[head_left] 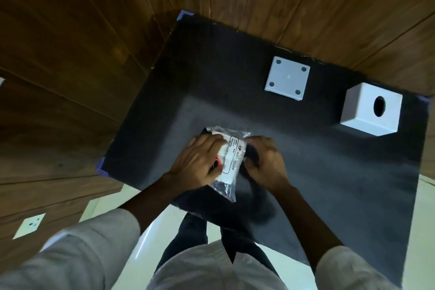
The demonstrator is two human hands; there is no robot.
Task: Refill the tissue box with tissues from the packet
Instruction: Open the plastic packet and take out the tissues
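both hands, left hand (196, 160) and right hand (266, 162), grip the crinkly clear plastic tissue packet (226, 160) near the dark worktop's (329, 183) front edge, apparently opening it; next, pull tissues out toward the white cube tissue box (357, 110) at the far right corner.

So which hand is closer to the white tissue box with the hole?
Right. The right hand is nearer the tissue box; the left hand sits farther left, across the tissue packet.

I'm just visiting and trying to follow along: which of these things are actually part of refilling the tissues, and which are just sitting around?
Part of the job:
- tissue packet, held by left hand and right hand
- white tissue box, upright with oval opening
- square white base plate, apparently the box's bottom

Just around:
- black mat
- wall socket
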